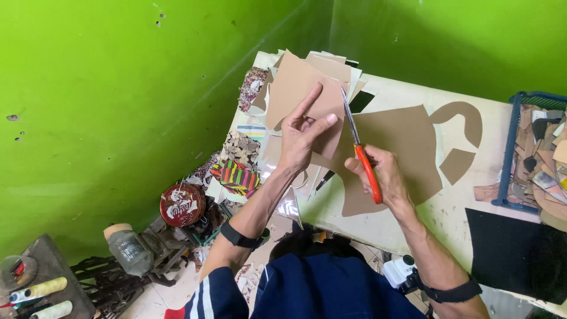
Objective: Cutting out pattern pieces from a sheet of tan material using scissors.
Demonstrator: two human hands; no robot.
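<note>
Holding a tan sheet piece [298, 88] up over the white worktable [413, 227], my left hand [302, 139] pinches it between thumb and bent fingers, with the index finger stretched straight along its face. My right hand [381, 177] is closed through the orange handles of one pair of scissors [359, 145], whose blades stand slightly parted and bite into the piece's right edge.

I judge the piece light and thin, stiff enough to stand upright unsupported yet bendy, probably faux leather or card; it would flop if held far from the cut, so gripping just beside the blade line, as the left hand does, suits it. The surface looks matte, not slippery, and not fragile.

Counting: one large tan sheet [407, 153] lies flat on the table with curved shapes cut out of it, two loose tan offcuts rest near its right side, one black sheet [514, 254] lies at the right, one blue crate [534, 153] holds scraps, and one red round tin [182, 204] sits below left.
</note>
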